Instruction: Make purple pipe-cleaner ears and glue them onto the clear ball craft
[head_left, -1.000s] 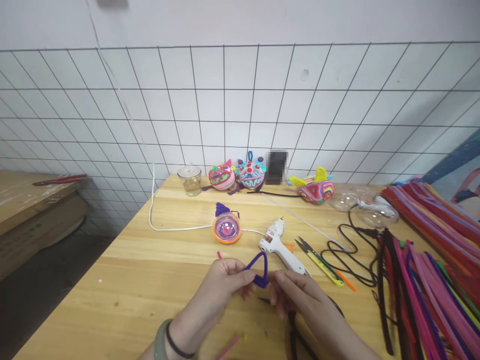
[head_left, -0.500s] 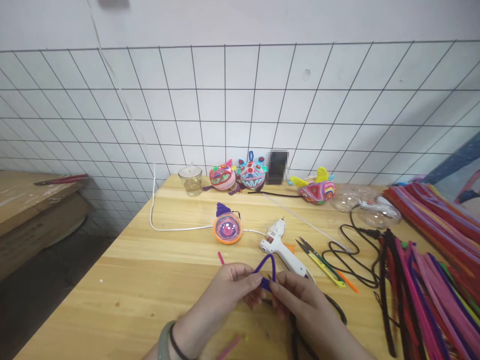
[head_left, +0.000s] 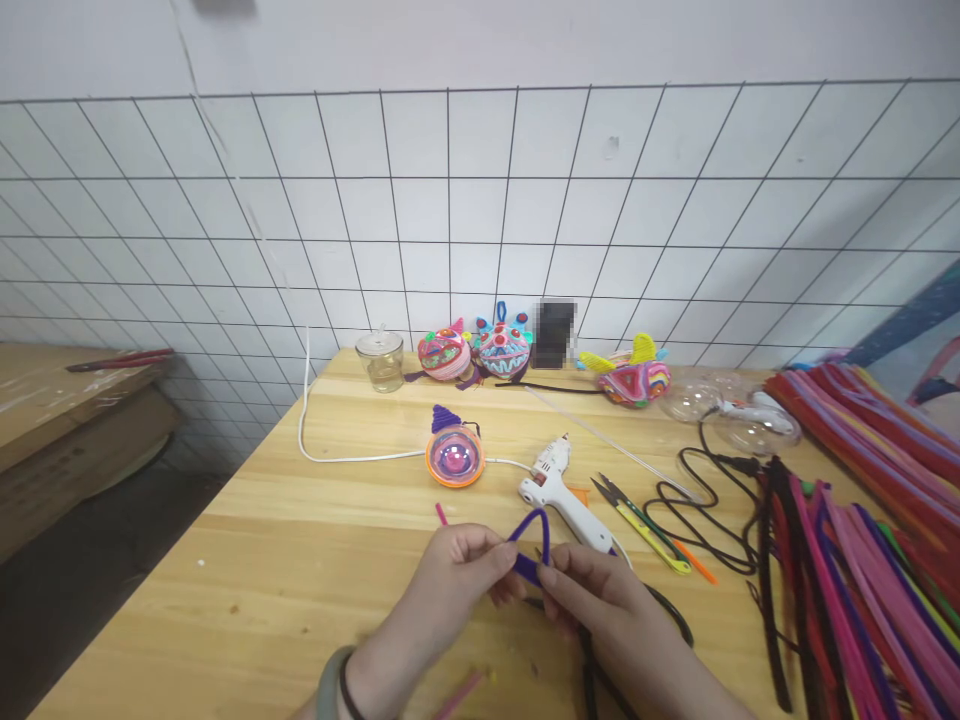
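Note:
Between my two hands is a purple pipe cleaner [head_left: 541, 522], bent into a loop above a flat purple strip. My left hand [head_left: 472, 567] pinches its left side between thumb and fingers. On the right side, my right hand [head_left: 592, 590] grips it the same way; its lower fingers are partly hidden. Just beyond my right hand lies a white hot glue gun [head_left: 566, 492]. Farther back sits a round orange-rimmed piece [head_left: 455, 457] with pink and purple rings inside and a purple pointed fin [head_left: 445, 418] on top.
Yellow-handled scissors [head_left: 652, 538] and a coiled black cable [head_left: 701, 520] lie to the right. Bundles of coloured pipe cleaners [head_left: 862, 600] cover the right edge. Along the wall stand a lidded glass cup [head_left: 381, 362], several decorated balls [head_left: 502, 350] and clear plastic shells [head_left: 757, 425].
My left hand has shifted slightly left, so a little more of the purple strip shows between my hands. My right hand stays almost in place.

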